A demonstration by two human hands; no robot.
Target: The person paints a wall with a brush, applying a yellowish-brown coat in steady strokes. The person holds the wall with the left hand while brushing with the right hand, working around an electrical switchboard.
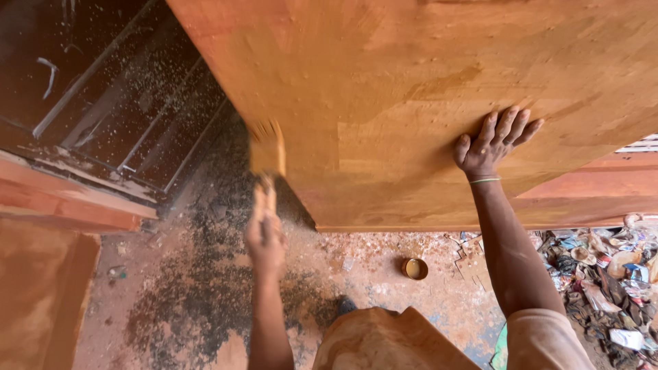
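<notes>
dusty floor [384,264], orange wooden panel [411,89], small tin [415,268]

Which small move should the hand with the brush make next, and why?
Probably draw the brush further along the panel's left edge. The left hand holds it right at that edge, blurred in mid-stroke, while the right hand lies flat on the panel, steadying it.

tin [415,268] on floor [384,260], below panel [425,89]

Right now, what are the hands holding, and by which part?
The left hand holds a brush by its handle, blurred. The right hand holds nothing, lying flat on the wooden panel.
</notes>
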